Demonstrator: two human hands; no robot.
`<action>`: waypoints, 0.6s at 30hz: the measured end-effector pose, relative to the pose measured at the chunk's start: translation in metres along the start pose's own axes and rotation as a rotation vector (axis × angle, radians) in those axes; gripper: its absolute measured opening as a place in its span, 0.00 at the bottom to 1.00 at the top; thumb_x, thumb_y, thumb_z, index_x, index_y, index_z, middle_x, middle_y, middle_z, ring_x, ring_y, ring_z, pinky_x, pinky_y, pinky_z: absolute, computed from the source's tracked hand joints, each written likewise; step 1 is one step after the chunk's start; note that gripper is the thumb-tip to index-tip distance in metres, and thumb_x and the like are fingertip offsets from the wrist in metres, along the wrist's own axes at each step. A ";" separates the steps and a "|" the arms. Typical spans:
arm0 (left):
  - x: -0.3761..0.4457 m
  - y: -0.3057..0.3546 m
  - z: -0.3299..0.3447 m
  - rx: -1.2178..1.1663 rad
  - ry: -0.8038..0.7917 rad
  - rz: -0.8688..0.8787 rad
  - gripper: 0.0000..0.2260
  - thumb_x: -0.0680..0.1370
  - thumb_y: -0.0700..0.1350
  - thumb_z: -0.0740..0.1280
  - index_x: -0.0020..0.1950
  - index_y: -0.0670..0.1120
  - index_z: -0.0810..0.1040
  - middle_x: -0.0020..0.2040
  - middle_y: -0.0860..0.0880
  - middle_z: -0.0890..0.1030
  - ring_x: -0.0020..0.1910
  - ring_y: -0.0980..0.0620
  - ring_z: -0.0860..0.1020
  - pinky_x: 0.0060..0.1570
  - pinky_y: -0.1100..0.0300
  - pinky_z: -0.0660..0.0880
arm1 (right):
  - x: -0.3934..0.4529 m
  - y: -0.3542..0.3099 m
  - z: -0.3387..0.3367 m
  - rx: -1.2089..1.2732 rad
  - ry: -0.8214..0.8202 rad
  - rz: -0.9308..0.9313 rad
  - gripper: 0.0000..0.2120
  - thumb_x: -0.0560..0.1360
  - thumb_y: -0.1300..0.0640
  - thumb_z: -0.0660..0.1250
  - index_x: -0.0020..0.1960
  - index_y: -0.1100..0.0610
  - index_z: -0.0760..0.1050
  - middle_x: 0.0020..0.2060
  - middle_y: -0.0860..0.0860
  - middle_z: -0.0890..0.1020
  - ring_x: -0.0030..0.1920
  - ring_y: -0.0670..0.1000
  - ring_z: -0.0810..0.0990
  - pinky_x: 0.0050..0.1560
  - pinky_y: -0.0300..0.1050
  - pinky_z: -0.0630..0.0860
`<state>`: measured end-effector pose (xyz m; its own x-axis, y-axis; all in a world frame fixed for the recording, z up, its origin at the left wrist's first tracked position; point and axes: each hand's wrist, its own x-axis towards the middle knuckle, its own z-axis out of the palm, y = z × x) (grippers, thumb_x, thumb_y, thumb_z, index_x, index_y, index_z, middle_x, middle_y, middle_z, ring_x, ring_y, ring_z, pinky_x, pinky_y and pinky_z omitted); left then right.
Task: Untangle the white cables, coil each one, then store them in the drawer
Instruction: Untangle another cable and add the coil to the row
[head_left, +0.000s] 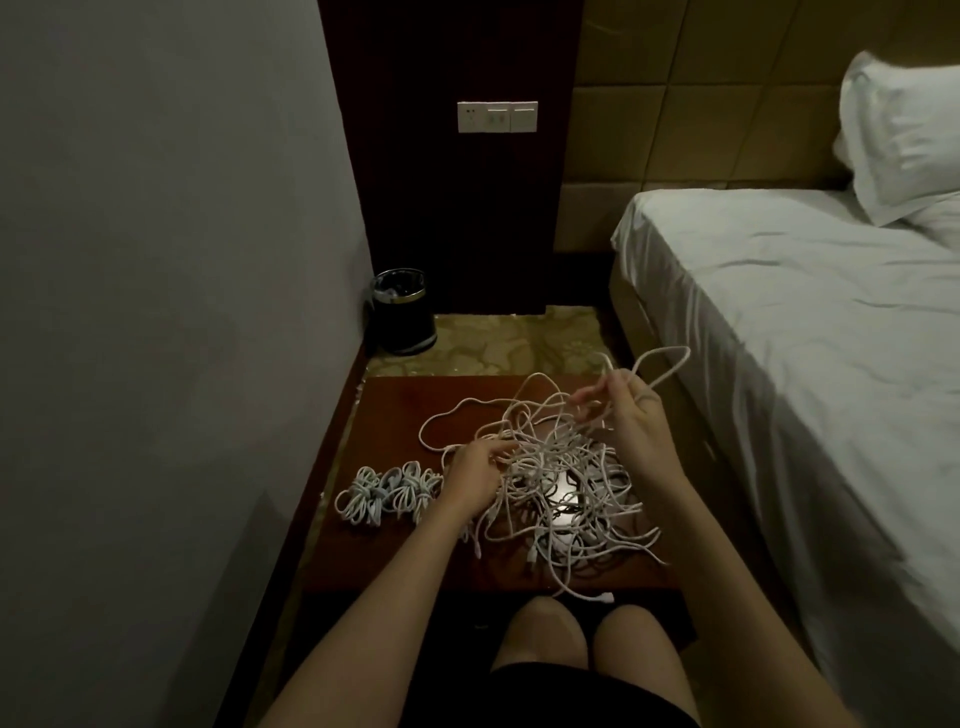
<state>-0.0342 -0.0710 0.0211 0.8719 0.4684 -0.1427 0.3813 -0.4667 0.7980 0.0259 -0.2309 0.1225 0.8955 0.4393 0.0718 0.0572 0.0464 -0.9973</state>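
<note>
I look down at a small dark red wooden table (395, 405) that sits between a grey wall (156, 208) on the left and a bed (805, 291) with white sheets on the right. A big messy pile of white cables (561, 483) lies on the middle and right part of the table top, all looped over each other. The left hand (475, 475) rests on the left edge of the pile, and its fingers curl down into the cables and press on some strands. The right hand (628, 415) is lifted above the far right side of the pile. Its fingers are pinched shut on one cable loop (670, 358), and that loop sticks up and out toward the bed. More strands hang from this hand down to the pile. On the left side of the table, just beside the left hand, sit a few coiled cables (384, 493) in neat little bundles, lined up in a row. One cable end with a plug (602, 597) hangs over the near edge of the table by the person's knees (587, 634). A black bin (402, 312) stands on the floor past the table, by the wall. A pillow (904, 135) lies at the top of the bed. I cannot see any drawer from here.
</note>
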 end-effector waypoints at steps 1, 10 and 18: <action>-0.001 0.005 0.003 -0.001 0.000 0.024 0.24 0.77 0.29 0.60 0.65 0.51 0.79 0.68 0.48 0.75 0.48 0.51 0.80 0.43 0.58 0.77 | -0.001 -0.002 0.004 0.001 -0.002 -0.001 0.14 0.84 0.56 0.49 0.43 0.58 0.68 0.38 0.53 0.81 0.34 0.48 0.79 0.38 0.44 0.77; -0.005 0.035 0.013 -0.154 -0.050 0.254 0.07 0.82 0.45 0.61 0.49 0.51 0.79 0.41 0.51 0.80 0.41 0.53 0.79 0.42 0.60 0.75 | -0.001 -0.019 0.021 0.175 0.093 -0.093 0.13 0.84 0.57 0.49 0.45 0.59 0.67 0.33 0.52 0.76 0.28 0.43 0.73 0.34 0.37 0.77; -0.001 0.027 0.006 -0.073 -0.011 0.214 0.12 0.82 0.47 0.62 0.45 0.44 0.82 0.39 0.53 0.79 0.38 0.59 0.76 0.37 0.68 0.70 | -0.015 -0.036 0.016 0.194 0.159 -0.227 0.15 0.84 0.58 0.51 0.39 0.56 0.66 0.25 0.44 0.69 0.25 0.42 0.64 0.28 0.34 0.62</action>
<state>-0.0223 -0.0889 0.0392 0.9339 0.3563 0.0279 0.1649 -0.4988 0.8509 0.0032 -0.2250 0.1580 0.9280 0.2534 0.2732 0.1918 0.3038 -0.9332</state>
